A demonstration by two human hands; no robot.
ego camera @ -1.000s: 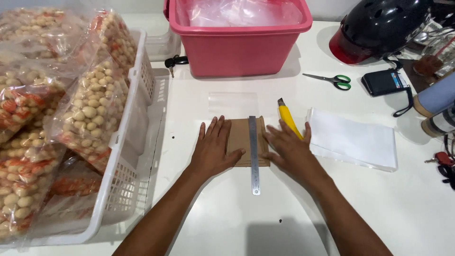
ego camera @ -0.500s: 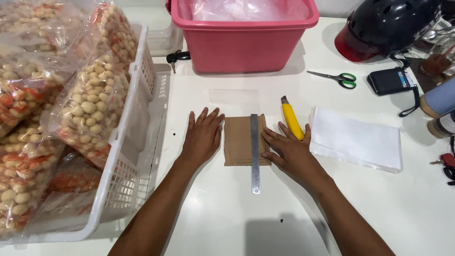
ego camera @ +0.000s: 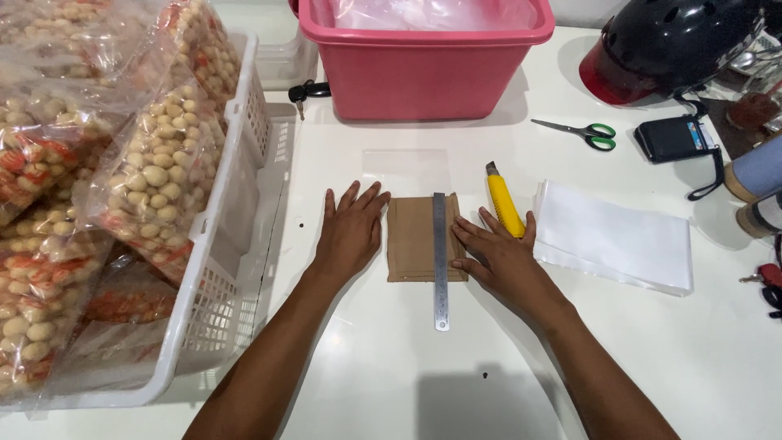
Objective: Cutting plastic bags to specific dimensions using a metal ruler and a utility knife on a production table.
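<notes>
White tabletop (ego camera: 391, 367) carries my work, with a white basket (ego camera: 236, 244) of snack bags on the left and a pink tub (ego camera: 423, 73) ahead. My left hand (ego camera: 350, 232) lies flat beside the brown cardboard piece (ego camera: 411, 240), fingers spread, only touching its left edge. My right hand (ego camera: 501, 261) presses, fingers apart, at the right edge of the card beside the steel ruler (ego camera: 441, 261) that lies across it. Yellow cutter (ego camera: 505, 204) waits just beside, not held, so I judge the ruler is placed but no cut is made.

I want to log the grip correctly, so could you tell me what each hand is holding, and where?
Nothing is gripped. The left hand lies flat beside the brown card; the right hand presses the card's right edge beside the ruler.
</notes>
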